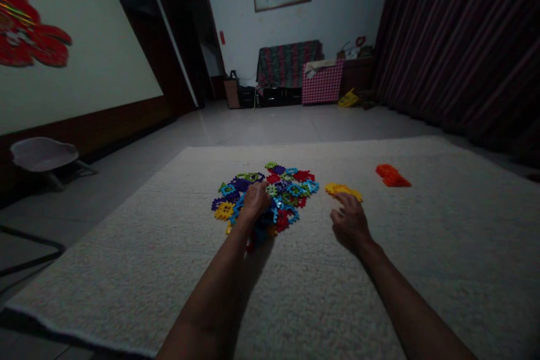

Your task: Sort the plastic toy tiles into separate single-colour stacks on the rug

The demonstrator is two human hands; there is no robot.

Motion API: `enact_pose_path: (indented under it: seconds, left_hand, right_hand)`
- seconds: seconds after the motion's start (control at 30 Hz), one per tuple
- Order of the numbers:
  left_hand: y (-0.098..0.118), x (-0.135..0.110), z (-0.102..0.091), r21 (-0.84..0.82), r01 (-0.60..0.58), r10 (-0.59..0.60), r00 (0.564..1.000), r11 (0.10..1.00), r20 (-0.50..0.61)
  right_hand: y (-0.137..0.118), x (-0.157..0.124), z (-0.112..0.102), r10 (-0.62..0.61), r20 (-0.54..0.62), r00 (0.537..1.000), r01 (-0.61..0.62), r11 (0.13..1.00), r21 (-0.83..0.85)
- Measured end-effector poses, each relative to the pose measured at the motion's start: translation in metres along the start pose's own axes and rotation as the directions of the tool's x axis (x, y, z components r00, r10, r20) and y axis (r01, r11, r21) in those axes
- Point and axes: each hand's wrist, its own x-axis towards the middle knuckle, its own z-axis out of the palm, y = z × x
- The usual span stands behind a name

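Observation:
A heap of small interlocking plastic tiles (278, 188) in blue, purple, red, green and yellow lies on a pale carpet (295, 292). My left hand (254, 201) rests on the heap's near-left part, fingers curled down into the pieces; what they hold is hidden. My right hand (349, 220) lies on the carpet to the right of the heap, fingers bent, with its fingertips touching a small group of yellow tiles (341, 190). A separate group of orange tiles (391, 175) lies further right, apart from both hands.
A light plastic chair (44, 154) stands on the tiled floor at left. At the far wall are a covered sofa (287, 64), a checked box (323, 83) and a yellow object (348, 99). Dark curtains (464, 39) hang along the right side.

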Motion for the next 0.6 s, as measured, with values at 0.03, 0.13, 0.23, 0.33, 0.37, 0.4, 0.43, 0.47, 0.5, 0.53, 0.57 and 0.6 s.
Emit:
enact_pose_path:
  seconds: [0.03,0.13,0.23,0.33,0.37,0.4,0.43,0.47,0.5,0.53,0.57,0.6]
  left_hand:
    - [-0.012,-0.005,-0.001,0.011,0.035,-0.034,0.999,0.999,-0.005]
    - [-0.036,-0.021,0.002,0.014,0.090,-0.090,0.996,0.996,0.006]
    - [-0.047,-0.032,0.009,-0.014,0.086,-0.086,0.996,0.996,0.022]
    - [-0.051,-0.039,0.016,-0.047,0.074,-0.075,0.997,0.996,-0.009]
    - [-0.051,-0.039,0.018,-0.054,0.072,-0.073,0.997,0.996,-0.020]
    - [-0.051,-0.040,0.019,-0.059,0.069,-0.071,0.997,0.996,-0.030]
    - [-0.051,-0.040,0.020,-0.065,0.066,-0.069,0.997,0.996,-0.037]
    - [-0.051,-0.040,0.021,-0.073,0.063,-0.067,0.997,0.995,-0.044]
    - [-0.051,-0.039,0.022,-0.082,0.059,-0.064,0.997,0.995,-0.052]
    - [-0.051,-0.038,0.023,-0.094,0.054,-0.060,0.996,0.994,-0.063]
    - [-0.051,-0.037,0.024,-0.107,0.049,-0.057,0.996,0.993,-0.075]
    - [-0.051,-0.037,0.026,-0.120,0.043,-0.054,0.995,0.992,-0.088]
  right_hand:
    - [-0.017,-0.006,0.003,-0.005,0.043,0.999,0.002,0.998,0.060]
    - [-0.069,-0.024,0.018,-0.060,0.190,0.980,0.026,0.984,0.175]
    - [-0.114,-0.039,0.032,-0.111,0.287,0.952,0.060,0.982,0.181]
    - [-0.146,-0.045,0.040,-0.083,0.360,0.929,0.065,0.996,0.061]
    - [-0.153,-0.045,0.042,-0.061,0.378,0.924,0.064,0.998,0.007]
    - [-0.158,-0.045,0.042,-0.037,0.394,0.919,0.059,0.997,-0.045]
    - [-0.162,-0.043,0.043,-0.015,0.412,0.911,0.055,0.995,-0.085]
    - [-0.165,-0.042,0.043,0.003,0.429,0.903,0.050,0.992,-0.113]
    - [-0.167,-0.040,0.044,0.018,0.441,0.898,0.045,0.990,-0.132]
    - [-0.167,-0.039,0.045,0.026,0.445,0.895,0.041,0.989,-0.140]
    - [-0.166,-0.038,0.046,0.024,0.442,0.897,0.042,0.990,-0.138]
    - [-0.165,-0.038,0.047,0.014,0.435,0.901,0.046,0.991,-0.126]
